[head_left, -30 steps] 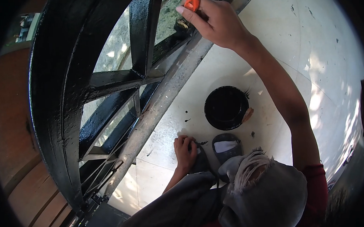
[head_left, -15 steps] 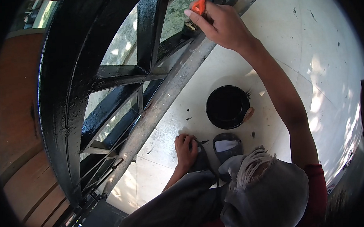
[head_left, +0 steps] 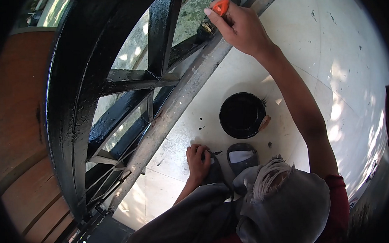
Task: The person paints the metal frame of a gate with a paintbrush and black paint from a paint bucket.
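My right hand [head_left: 245,30] is at the top of the view, closed around an orange handle [head_left: 221,7], beside the black metal frame [head_left: 160,36]. What the handle belongs to is a brush-like tool, mostly hidden by the frame and my fingers. My left hand [head_left: 198,161] rests low by my slipper [head_left: 214,169], fingers bent and pointing down; nothing shows in it. A round black container [head_left: 243,115] with dark contents stands on the floor between my arms, a brownish piece [head_left: 265,123] at its right rim.
A grey pipe-like rail [head_left: 176,102] runs diagonally under the frame. Brown panels [head_left: 20,107] stand at the left. Dark spots mark the pale tiled floor [head_left: 297,86]. My other slipper [head_left: 242,157] is just below the container, and my knee in ragged trousers [head_left: 285,204] is nearby.
My right hand has shifted slightly right with the orange handle. The large curved part of the frame also appears a little farther right. My left hand has stayed in place.
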### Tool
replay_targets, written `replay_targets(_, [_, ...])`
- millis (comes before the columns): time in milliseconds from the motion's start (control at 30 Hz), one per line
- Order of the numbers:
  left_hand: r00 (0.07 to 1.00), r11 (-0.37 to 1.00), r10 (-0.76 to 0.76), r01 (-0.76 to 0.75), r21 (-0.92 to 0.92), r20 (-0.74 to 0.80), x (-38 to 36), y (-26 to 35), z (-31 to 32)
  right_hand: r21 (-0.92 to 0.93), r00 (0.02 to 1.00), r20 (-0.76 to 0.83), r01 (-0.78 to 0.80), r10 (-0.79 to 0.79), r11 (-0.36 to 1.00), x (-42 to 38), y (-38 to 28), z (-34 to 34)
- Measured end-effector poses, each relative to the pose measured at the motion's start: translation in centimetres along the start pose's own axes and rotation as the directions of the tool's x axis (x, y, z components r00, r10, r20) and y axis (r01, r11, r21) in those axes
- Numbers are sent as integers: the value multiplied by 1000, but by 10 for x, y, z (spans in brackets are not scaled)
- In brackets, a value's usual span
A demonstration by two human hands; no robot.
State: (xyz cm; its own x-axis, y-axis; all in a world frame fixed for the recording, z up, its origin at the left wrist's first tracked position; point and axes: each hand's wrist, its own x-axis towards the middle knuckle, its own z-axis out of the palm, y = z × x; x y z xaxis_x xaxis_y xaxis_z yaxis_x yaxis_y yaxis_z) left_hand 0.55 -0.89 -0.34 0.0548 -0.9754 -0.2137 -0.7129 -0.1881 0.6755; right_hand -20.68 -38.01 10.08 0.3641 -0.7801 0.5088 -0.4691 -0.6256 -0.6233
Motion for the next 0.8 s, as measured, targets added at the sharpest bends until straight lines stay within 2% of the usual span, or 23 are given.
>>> replay_targets(67, [1000,1000,-4,4,-2,3,0,1,0,68,995,-99,22,-15,997,-2,-6,9])
replay_targets(233, [1000,1000,-6,6,1,1,0,1,0,237,992,-127,17,14,971,0,-33,10])
replay_targets(300, [1000,1000,-1,1,13,-2,0,2,0,559,937,-200,-130,286,819,5,-33,11])
replay_targets(333, [1000,1000,3,-3,25,-9,0,2,0,675,925,-173,-138,337,725,3,-27,16])
replay_targets(367, [1000,1000,3,-3,25,-11,1,3,0,675,926,-173,-137,336,725,-1,-18,23])
replay_targets(433, [1000,1000,0,0,17,-4,1,3,-1,462,903,-155,-291,400,838,-10,-2,26])
replay_targets(467, [1000,1000,-1,1,18,-7,1,3,-1,313,917,-238,-239,320,919,-10,5,22])
replay_targets(500, [1000,1000,3,-3,20,-11,1,2,0,315,918,-237,-238,319,919,-11,10,20])
replay_targets(567, [1000,1000,10,-10,19,-11,-1,2,0,152,935,-310,-129,171,980,-7,4,8])
replay_targets(600, [1000,1000,4,-4,19,-9,-1,2,0,125,951,-263,-133,162,983,-6,-2,10])
replay_targets(633, [1000,1000,-1,1,19,-7,0,2,0,120,951,-265,-133,160,984,-5,-7,15])
replay_targets(700, [1000,1000,-5,5,9,4,-1,0,1,207,989,-133,-35,63,978,-5,-19,26])
replay_targets(767, [1000,1000,-13,13,2,21,-2,-3,2,210,989,-120,-54,81,976,2,-30,22])
replay_targets(800, [1000,1000,-14,15,-8,22,-2,-5,3,468,965,-139,-132,221,874,5,-31,22])
